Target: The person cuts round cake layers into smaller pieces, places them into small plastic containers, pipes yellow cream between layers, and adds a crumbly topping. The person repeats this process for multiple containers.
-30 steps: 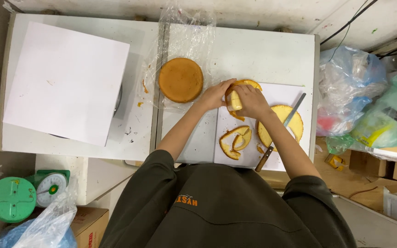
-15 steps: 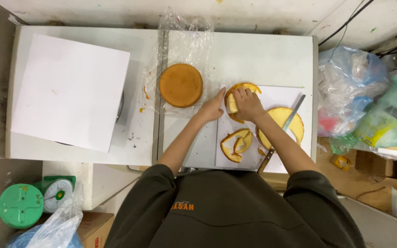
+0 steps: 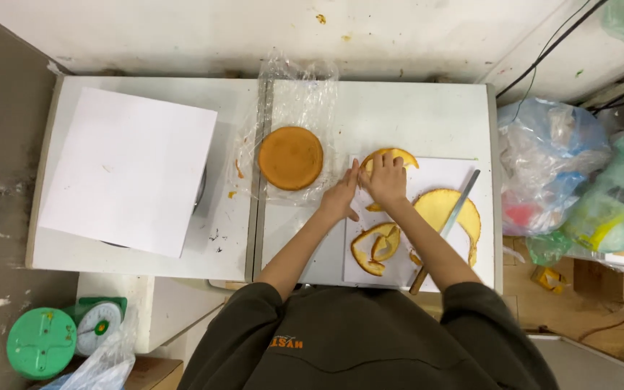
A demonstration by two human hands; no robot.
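Hands meet on the curved cake trimming [image 3: 390, 156] at the far edge of the white paper sheet [image 3: 431, 177], toward the table's [image 3: 413, 119] right half: your left hand [image 3: 342, 198] steadies one end while your right hand [image 3: 386, 180] presses flat on it, both grips spread rather than clamped. Other trimmings [image 3: 375, 248] and the long knife [image 3: 448, 225] lie on the paper near you, the whole round cake [image 3: 290, 157] apart on plastic wrap [image 3: 305, 94], likely to stay clean.

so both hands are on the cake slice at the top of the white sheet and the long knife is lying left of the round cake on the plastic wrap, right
Not quite. The head view shows the long knife lying right of the hands, across the yellow cake piece, not left of the round cake. Both the left hand and right hand are on the cake slice.
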